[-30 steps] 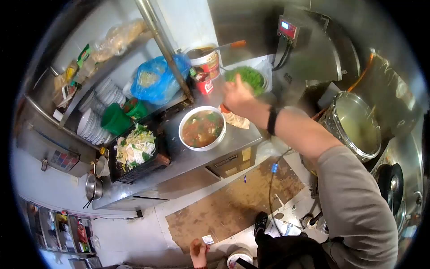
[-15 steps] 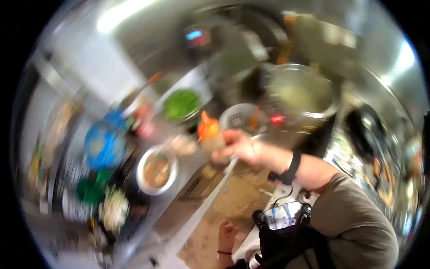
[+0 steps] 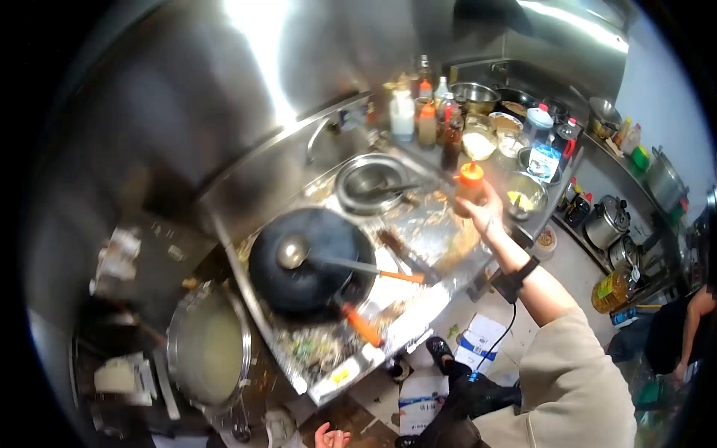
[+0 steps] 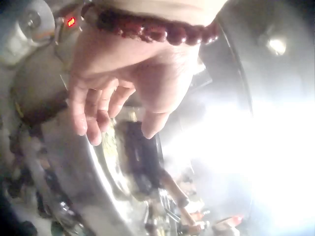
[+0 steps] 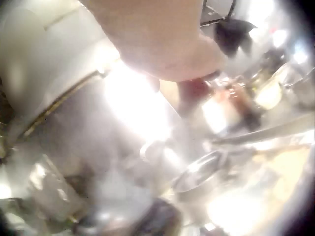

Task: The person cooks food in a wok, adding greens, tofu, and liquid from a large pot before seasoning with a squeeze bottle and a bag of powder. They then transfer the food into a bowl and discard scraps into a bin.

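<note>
An orange-capped squeeze bottle (image 3: 469,181) stands upright in the grip of my right hand (image 3: 484,212), over the right side of the stove top in the head view. Beyond it is a cluster of bottles, among them another orange-capped squeeze bottle (image 3: 426,124). In the right wrist view my right hand (image 5: 162,42) shows only as a blurred part, with the bottle hardly visible. My left hand (image 4: 130,83), wearing a beaded bracelet (image 4: 157,33), hangs low with loosely bent fingers and nothing in them. Only its fingers show at the head view's bottom edge.
A black wok (image 3: 310,224) with a ladle (image 3: 292,252) across it sits on the stove. Left of it stands a large pot (image 3: 222,351) of cloudy liquid. A metal basin (image 3: 373,183) lies behind, and bowls (image 3: 476,95) crowd the back right. Another person (image 3: 676,328) is at far right.
The head view has swung right, from the counter with the soup bowl and greens to the stove. My right hand has carried the squeeze bottle from the counter across to the stove's right side.
</note>
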The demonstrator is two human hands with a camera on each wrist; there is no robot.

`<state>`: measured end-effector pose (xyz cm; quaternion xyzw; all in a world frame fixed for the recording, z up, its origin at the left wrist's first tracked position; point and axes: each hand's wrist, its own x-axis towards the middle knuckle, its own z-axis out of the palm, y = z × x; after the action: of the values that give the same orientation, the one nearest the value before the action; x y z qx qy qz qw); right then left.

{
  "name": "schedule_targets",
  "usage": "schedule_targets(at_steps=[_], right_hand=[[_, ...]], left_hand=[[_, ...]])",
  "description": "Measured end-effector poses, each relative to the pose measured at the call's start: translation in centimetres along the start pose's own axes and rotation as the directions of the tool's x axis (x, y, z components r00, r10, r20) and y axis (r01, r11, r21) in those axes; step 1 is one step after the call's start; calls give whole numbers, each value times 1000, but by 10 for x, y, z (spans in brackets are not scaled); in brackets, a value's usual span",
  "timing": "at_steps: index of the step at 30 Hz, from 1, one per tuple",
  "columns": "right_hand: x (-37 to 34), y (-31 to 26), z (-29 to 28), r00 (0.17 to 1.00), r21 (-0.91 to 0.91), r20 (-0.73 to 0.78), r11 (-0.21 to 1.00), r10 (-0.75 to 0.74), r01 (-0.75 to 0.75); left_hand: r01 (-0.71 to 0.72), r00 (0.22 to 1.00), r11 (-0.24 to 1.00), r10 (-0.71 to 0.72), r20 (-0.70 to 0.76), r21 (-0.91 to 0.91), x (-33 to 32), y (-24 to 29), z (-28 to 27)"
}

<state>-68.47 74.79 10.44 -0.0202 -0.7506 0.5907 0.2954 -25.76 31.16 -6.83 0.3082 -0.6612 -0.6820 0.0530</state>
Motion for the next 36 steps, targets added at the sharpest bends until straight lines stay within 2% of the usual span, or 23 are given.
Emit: schedule_targets(at_steps=[3, 4, 5, 7, 8, 9, 10, 11, 13, 14, 15, 16, 17, 18, 19, 21, 23, 24, 27, 28, 29, 33, 36], right_hand=[[113, 138, -3, 948, -441, -314, 892, -48, -101], [136, 172, -2, 925, -438, -379, 884, -19, -161], [160, 204, 2, 900, -427, -437, 878, 11, -217], [201, 281, 0, 833, -372, -550, 876, 58, -306], [214, 341, -11, 825, -320, -561, 901, 68, -292], [219, 345, -9, 817, -363, -570, 866, 87, -345], [224, 347, -7, 809, -403, -578, 825, 106, -397], [213, 297, -4, 800, -528, -586, 690, 127, -496], [182, 272, 13, 853, -710, -443, 689, -277, -145], [167, 253, 34, 946, -429, -269, 902, -178, 47], [161, 247, 64, 997, -344, -25, 937, -72, 59], [172, 245, 91, 958, -273, 154, 942, 241, -193], [182, 243, 118, 794, -313, 312, 845, 522, -433], [202, 241, 141, 377, -516, 432, 567, 820, -642], [201, 206, 165, 138, -179, 574, 289, 807, -941], [209, 223, 195, -141, -246, 634, 25, 760, -969], [208, 239, 204, -283, -311, 711, -74, 644, -948], [207, 227, 204, -170, -326, 746, 131, 644, -936], [201, 193, 196, -89, -362, 667, 218, 739, -906], [197, 161, 180, 2, -361, 634, 298, 774, -883], [199, 153, 164, -67, -352, 658, 228, 750, -908], [172, 99, 109, 135, -207, 622, 328, 771, -922], [149, 65, 72, 199, -153, 662, 390, 722, -908]], left_hand=[[158, 972, 982, -136, 193, -105, 58, 75, 118], [333, 941, 932, -317, 123, -143, 61, 121, 159], [301, 951, 913, -266, 159, -275, 73, 141, 192], [157, 948, 940, -58, 313, -304, 98, 134, 214], [-260, 939, 962, 231, 253, 88, 109, 143, 233], [-578, 816, 671, 478, 325, 464, 117, 153, 253], [-232, 969, 929, 195, 152, 289, 111, 148, 261], [147, 988, 989, -149, 50, 27, 105, 143, 266], [169, 984, 983, -173, -49, -70, 112, 138, 277], [170, 978, 978, -182, -100, -119, 118, 133, 280], [121, 990, 993, -121, -76, -5, 122, 120, 275], [82, 996, 990, -77, -46, 119, 118, 105, 259], [44, 999, 969, -44, -6, 242, 108, 98, 248], [83, 996, 983, -76, -48, 165, 105, 107, 255], [109, 991, 991, -102, -92, 75, 110, 124, 270], [212, 964, 975, -220, -147, -66, 117, 144, 282], [365, 911, 915, -390, -139, -172, 121, 154, 274], [313, 927, 946, -324, -186, -89, 119, 172, 280], [232, 972, 962, -234, 5, -145, 115, 149, 240], [192, 977, 959, -207, -54, -209, 113, 157, 244], [196, 978, 954, -208, -30, -225, 111, 161, 242], [176, 984, 934, -168, 52, -311, 107, 164, 231], [154, 986, 923, -120, 116, -352, 111, 150, 217]])
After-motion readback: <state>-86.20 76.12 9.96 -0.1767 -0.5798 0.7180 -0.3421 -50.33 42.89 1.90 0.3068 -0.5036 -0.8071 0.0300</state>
